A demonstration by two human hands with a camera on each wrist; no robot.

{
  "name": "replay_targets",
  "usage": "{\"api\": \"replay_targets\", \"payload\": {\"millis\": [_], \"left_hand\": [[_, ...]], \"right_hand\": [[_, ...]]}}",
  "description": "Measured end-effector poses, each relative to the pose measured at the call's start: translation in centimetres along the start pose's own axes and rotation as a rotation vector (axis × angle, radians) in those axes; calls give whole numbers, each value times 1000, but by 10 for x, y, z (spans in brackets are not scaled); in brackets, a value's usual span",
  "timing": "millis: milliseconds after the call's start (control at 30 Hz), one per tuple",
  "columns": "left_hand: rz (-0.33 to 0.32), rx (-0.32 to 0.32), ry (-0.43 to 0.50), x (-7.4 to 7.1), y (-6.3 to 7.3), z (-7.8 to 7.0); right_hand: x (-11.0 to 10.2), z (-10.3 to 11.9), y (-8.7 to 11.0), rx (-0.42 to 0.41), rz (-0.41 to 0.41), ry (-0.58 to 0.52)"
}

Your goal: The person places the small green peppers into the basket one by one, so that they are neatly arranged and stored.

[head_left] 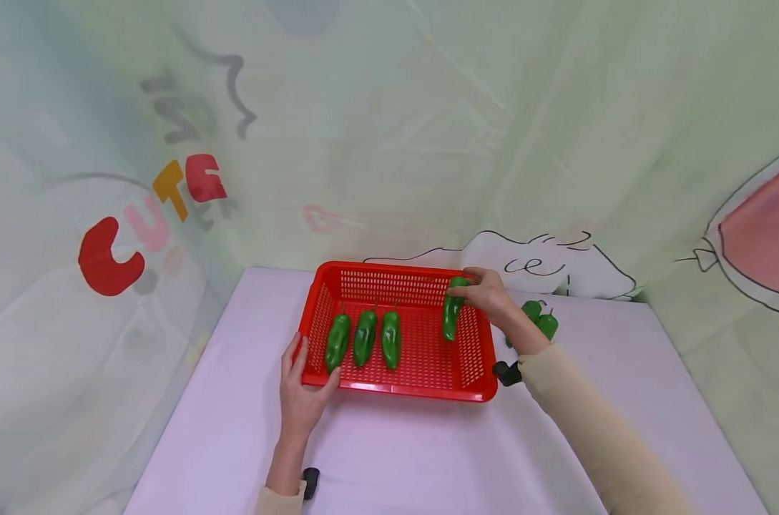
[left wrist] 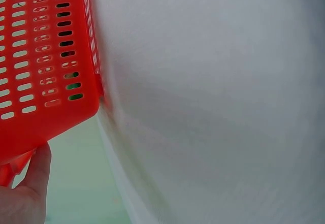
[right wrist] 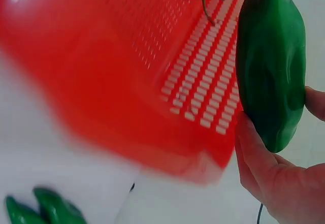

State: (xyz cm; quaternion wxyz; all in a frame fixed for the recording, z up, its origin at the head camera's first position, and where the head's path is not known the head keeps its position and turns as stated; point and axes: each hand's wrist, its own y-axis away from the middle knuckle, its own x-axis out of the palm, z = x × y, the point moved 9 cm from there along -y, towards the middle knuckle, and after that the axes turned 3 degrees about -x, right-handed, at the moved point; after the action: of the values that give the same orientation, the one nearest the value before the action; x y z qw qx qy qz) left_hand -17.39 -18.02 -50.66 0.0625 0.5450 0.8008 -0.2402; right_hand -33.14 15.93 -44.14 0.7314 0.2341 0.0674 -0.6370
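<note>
A red plastic basket [head_left: 421, 390] with slotted walls holds three green peppers in a row on its left side, among them a middle pepper [head_left: 365, 337]. At its front left corner my left hand [head_left: 304, 397] grips the rim, fingers along the left side and thumb at the front edge; the left wrist view shows the thumb [left wrist: 38, 170] against the red rim. Over the basket's right end, my right hand [head_left: 488, 295] pinches another green pepper [right wrist: 271, 66] near its upper end. That pepper hangs roughly upright, slightly tilted, inside the right wall.
Several more green peppers [head_left: 546, 325] lie on the pale table [head_left: 595, 400] right of the basket, partly behind the right forearm. Printed fabric [head_left: 376, 143] hangs close behind the basket and along both sides of the table.
</note>
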Motion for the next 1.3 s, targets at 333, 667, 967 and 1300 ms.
{"api": "replay_targets", "payload": {"millis": [333, 667, 967, 1300], "left_hand": [[-6, -2, -13, 1, -1, 0], [-5, -10, 0, 0, -2, 1], [-8, 10, -23, 0, 1, 0], [-9, 11, -19, 0, -1, 0]], "right_hand": [[50, 4, -12, -9, 30, -52], [95, -12, -26, 46, 74, -76], [106, -35, -34, 87, 57, 33], [114, -31, -33, 15, 37, 154]]}}
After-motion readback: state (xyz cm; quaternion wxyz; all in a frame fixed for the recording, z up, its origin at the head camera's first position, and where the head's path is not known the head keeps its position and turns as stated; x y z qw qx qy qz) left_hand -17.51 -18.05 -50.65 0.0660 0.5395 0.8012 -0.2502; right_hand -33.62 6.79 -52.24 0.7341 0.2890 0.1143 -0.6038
